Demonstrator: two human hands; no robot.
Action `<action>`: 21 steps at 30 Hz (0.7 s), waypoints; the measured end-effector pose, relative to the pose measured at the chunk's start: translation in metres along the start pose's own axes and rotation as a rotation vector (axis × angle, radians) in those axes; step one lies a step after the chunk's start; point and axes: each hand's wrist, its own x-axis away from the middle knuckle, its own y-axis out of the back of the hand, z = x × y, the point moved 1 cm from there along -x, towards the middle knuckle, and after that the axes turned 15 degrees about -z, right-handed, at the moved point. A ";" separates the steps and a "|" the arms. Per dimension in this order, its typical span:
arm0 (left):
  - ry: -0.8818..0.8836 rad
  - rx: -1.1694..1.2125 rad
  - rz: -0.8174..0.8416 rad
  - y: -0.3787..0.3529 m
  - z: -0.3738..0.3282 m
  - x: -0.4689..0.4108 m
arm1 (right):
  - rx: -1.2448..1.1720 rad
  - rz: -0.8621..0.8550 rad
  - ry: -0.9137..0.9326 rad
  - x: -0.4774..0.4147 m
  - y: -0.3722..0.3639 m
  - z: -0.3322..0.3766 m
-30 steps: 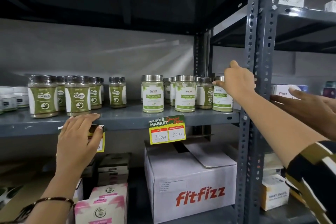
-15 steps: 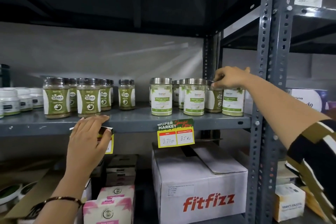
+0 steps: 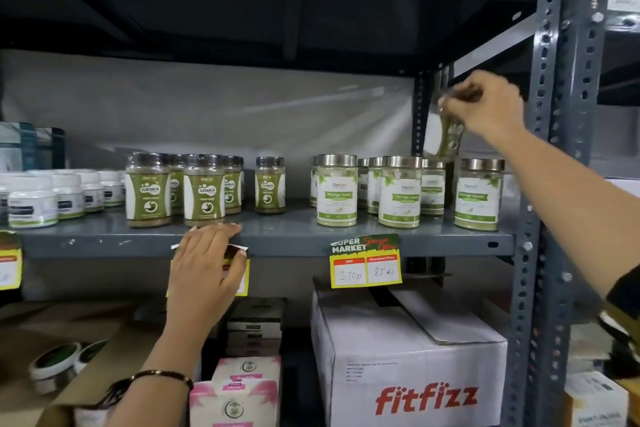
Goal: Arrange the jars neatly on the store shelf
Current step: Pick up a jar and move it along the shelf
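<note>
On the grey painted steel shelf (image 3: 277, 239), the right hand (image 3: 491, 111) at 2 o'clock clamps a blurred green-labelled jar (image 3: 446, 135) aloft, while the left hand (image 3: 204, 267) lies with fingers together, flat on the edge.

We see a grey metal shelf (image 3: 277, 239), olive-and-white labelled jars (image 3: 204, 191) with dark lids near its left end, pale green-and-white jars (image 3: 337, 191) with silver lids toward its right end, a yellow-red price tag (image 3: 366, 263), and a white box (image 3: 408, 367) lettered red.

place: shop – steel shelf (image 3: 277, 243) | stocked jars (image 3: 337, 189) | "Super Market" price tag (image 3: 366, 262) – cartons (image 3: 408, 357) below
</note>
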 end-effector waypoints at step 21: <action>-0.090 0.008 0.056 0.006 0.009 -0.001 | -0.427 0.466 -0.071 0.134 -0.125 0.182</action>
